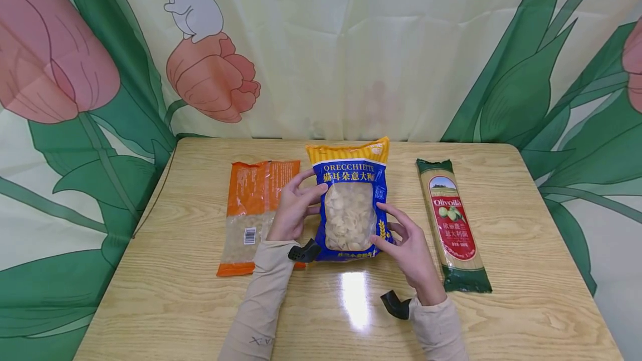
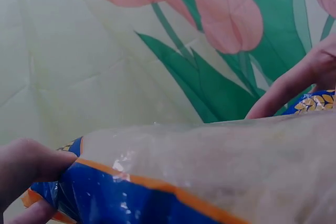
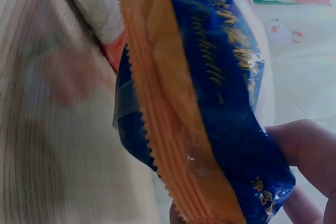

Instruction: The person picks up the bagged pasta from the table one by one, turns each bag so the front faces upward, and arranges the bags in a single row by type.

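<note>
Both hands hold a blue and yellow bag of orecchiette (image 1: 349,210) by its sides, its printed front with a clear window facing the head camera. The left hand (image 1: 296,205) grips the bag's left edge, thumb on the front. My right hand (image 1: 408,244) grips the lower right edge, thumb on the front and other fingers partly hidden behind. In the left wrist view the bag (image 2: 210,166) fills the lower part, with left fingers (image 2: 31,166) pinching its corner. The right wrist view shows the bag's crimped yellow end (image 3: 163,103) and right fingers (image 3: 304,156) on the blue film.
An orange and clear bag with a barcode (image 1: 251,199) lies on the wooden table (image 1: 165,294), partly under the left forearm. To the right lies a long green and red spaghetti pack (image 1: 453,227). A flowered curtain (image 1: 351,71) hangs behind the table.
</note>
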Action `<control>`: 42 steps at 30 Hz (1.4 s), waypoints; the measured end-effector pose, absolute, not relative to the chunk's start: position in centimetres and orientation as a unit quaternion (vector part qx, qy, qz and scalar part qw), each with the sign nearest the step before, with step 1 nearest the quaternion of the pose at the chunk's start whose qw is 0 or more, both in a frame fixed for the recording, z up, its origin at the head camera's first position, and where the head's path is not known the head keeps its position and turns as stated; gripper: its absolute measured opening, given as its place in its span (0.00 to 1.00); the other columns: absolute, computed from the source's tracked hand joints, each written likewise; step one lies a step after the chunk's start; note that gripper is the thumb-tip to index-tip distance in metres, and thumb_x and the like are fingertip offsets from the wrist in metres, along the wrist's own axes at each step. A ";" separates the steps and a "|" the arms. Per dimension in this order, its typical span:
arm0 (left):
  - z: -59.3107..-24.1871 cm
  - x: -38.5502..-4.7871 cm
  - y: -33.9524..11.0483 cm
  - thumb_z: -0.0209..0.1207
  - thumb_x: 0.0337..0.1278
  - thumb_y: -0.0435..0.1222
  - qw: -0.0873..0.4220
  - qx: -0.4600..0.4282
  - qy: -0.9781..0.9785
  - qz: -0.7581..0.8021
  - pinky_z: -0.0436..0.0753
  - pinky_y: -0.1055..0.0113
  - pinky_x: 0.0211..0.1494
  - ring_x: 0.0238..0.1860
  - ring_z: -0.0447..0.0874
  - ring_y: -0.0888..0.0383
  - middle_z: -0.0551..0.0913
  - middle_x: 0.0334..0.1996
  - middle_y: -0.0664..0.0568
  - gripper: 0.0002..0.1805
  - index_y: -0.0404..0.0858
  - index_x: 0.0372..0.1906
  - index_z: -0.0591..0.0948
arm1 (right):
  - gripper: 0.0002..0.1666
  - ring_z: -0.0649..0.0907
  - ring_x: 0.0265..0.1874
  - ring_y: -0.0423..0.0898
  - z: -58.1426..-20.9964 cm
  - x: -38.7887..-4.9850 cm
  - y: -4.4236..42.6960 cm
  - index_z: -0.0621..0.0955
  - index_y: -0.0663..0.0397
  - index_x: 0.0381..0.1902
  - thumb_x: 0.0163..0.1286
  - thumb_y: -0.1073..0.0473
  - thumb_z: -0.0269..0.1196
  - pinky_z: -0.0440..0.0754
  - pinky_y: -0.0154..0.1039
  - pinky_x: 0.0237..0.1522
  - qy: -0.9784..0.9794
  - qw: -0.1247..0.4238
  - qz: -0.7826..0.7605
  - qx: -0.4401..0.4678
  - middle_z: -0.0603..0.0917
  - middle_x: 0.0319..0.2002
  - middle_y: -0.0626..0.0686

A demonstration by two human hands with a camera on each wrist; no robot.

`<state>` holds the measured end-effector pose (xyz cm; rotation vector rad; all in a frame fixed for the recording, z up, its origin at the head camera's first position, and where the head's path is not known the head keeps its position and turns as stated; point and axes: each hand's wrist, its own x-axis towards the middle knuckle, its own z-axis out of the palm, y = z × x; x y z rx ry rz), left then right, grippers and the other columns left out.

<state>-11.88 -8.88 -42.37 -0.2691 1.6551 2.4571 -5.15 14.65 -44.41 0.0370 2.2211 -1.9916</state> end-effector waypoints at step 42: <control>-45.0 -12.6 -8.6 0.68 0.57 0.32 0.090 -0.150 0.558 0.811 0.88 0.65 0.30 0.30 0.90 0.56 0.90 0.36 0.47 0.27 0.40 0.62 0.77 | 0.34 0.80 0.53 0.54 -45.1 -4.4 15.8 0.76 0.53 0.64 0.62 0.54 0.73 0.81 0.34 0.47 0.816 0.050 -0.563 0.119 0.81 0.59 0.58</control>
